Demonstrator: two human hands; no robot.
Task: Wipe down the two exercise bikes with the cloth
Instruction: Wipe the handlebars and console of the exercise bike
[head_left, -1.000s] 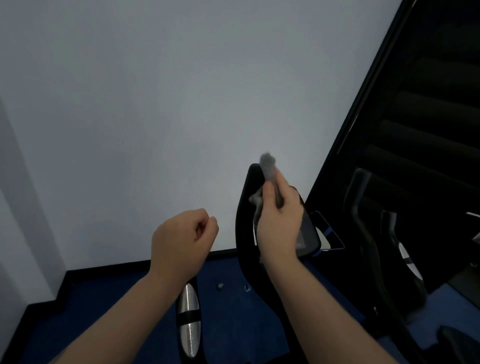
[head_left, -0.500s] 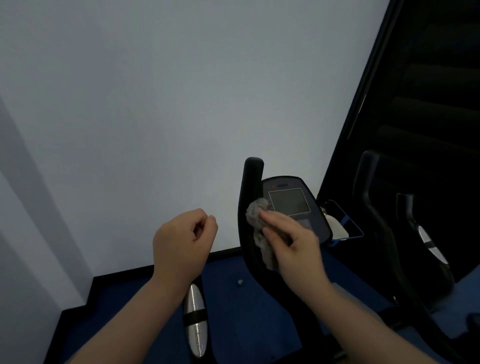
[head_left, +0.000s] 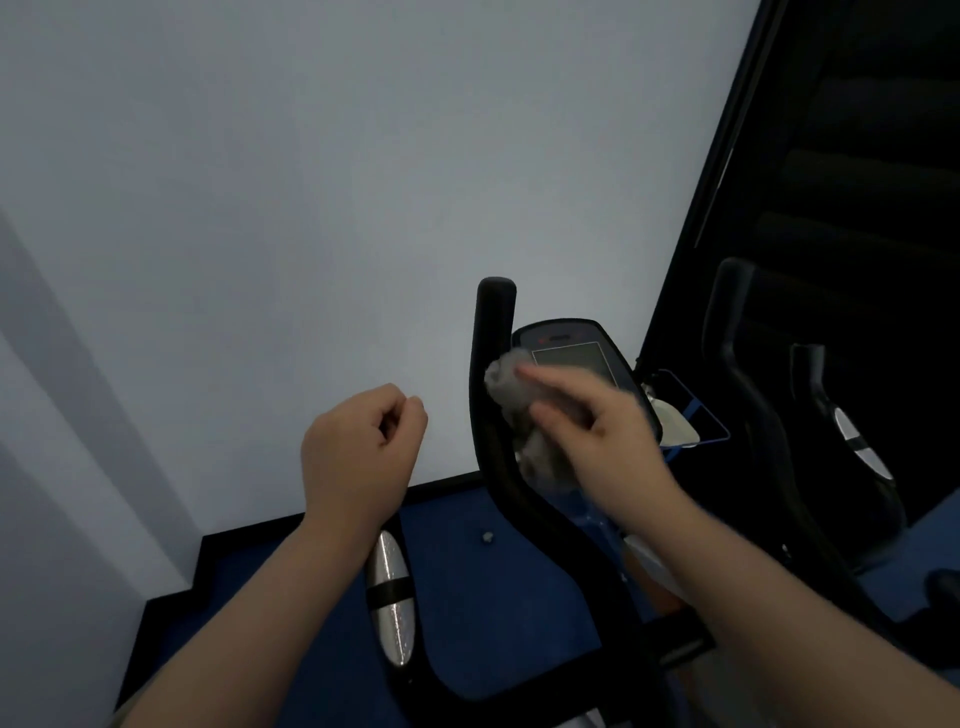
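The person's right hand (head_left: 597, 436) is pressing a crumpled grey cloth (head_left: 511, 387) against the lower left part of the console (head_left: 576, 358) of the nearer exercise bike (head_left: 524, 509), with the fingers (head_left: 550, 376) lying across the cloth and holding it in place; the hand is blurred, so how tightly the fingers are curling round the cloth is hard to tell. The cloth is bunching between the console's grey screen and the black upright handlebar (head_left: 491, 364) just to its left, and part of it is hanging down beneath the hand. The left hand (head_left: 358, 447) is hovering in the air to the left of that handlebar, well apart from the cloth, with its fingers curling into a loose fist that is holding nothing. Below the left wrist a silver grip sensor (head_left: 390, 597) with a black band is showing on the bike's lower handle. A second exercise bike (head_left: 769, 426) is standing in the dark area to the right, its black handlebar and a silver sensor patch just visible. A pale wall (head_left: 311, 182) is filling the background, and blue flooring (head_left: 467, 561) with a black skirting edge is lying beneath the bikes.
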